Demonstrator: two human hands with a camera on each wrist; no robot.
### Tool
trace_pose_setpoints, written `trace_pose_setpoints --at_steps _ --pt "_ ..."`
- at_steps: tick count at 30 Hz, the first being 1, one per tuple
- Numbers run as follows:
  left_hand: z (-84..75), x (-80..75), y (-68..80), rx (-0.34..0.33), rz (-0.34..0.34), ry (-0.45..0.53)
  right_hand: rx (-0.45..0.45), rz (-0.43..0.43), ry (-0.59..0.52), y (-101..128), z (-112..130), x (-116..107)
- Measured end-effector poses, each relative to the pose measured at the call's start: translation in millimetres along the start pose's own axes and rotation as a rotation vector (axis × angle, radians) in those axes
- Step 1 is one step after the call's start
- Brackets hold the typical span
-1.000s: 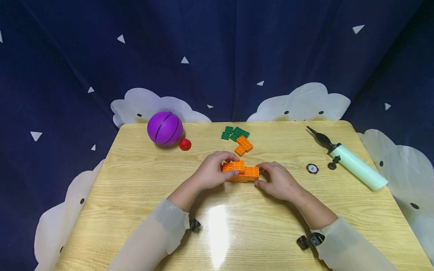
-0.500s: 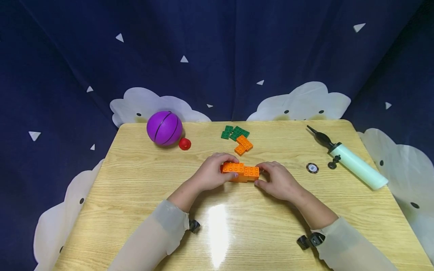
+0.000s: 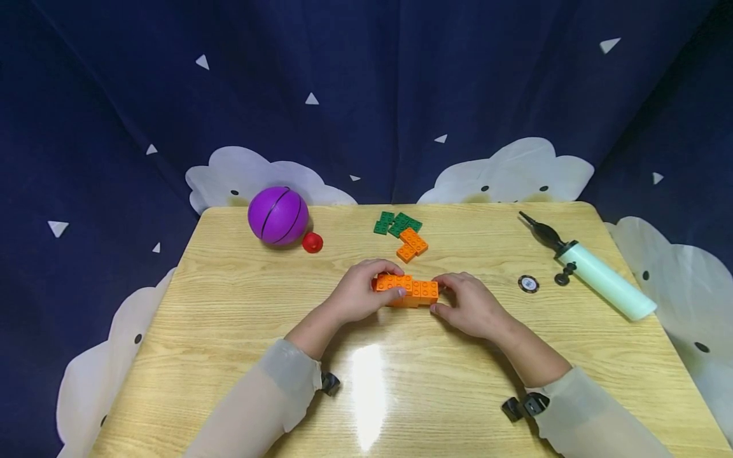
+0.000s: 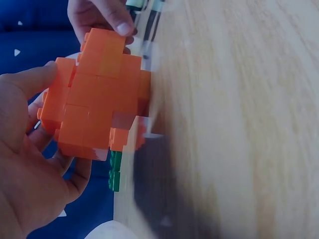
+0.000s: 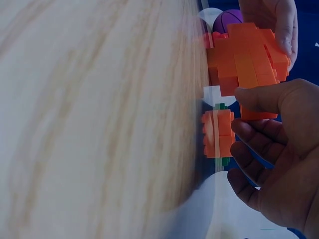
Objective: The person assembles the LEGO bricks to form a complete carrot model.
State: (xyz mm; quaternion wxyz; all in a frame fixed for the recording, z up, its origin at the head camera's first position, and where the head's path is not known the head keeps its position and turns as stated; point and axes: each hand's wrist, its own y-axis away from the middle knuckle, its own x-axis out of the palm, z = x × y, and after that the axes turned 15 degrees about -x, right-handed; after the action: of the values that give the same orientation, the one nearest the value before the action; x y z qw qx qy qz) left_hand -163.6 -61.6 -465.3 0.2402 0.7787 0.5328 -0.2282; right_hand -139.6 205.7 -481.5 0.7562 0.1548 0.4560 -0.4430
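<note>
Orange toy building bricks joined into a stepped block (image 3: 425, 291) stand between both hands at mid-table. My left hand (image 3: 362, 294) holds the block's left part, thumb on the near side and fingers behind; in the left wrist view its thumb (image 4: 37, 79) presses the topmost layer of the orange block (image 4: 94, 99). At the other end my right hand (image 3: 472, 306) pinches the block's lower right brick. The right wrist view shows that thumb (image 5: 264, 97) against the brick, with the lower fingers curled loosely beside it.
Loose orange bricks (image 3: 413, 242) and several green bricks (image 3: 403, 225) lie behind the block. A purple ball (image 3: 278, 216) and a small red domed piece (image 3: 312, 242) sit at back left. Rightward are a poker chip (image 3: 528, 284), a black knobbed piece (image 3: 565, 274) and a hand pump (image 3: 604, 280).
A small orange brick that stood raised on top of the block has shifted left and down, and now lies level in the upper layer. My right hand has hardly moved.
</note>
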Motion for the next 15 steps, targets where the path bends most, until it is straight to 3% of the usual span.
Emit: trace_pose_setpoints --at_steps 15 --pt "2.1 5.2 0.6 -0.044 -0.02 0.025 -0.001 0.0 -0.006 0.4 -1.3 0.7"
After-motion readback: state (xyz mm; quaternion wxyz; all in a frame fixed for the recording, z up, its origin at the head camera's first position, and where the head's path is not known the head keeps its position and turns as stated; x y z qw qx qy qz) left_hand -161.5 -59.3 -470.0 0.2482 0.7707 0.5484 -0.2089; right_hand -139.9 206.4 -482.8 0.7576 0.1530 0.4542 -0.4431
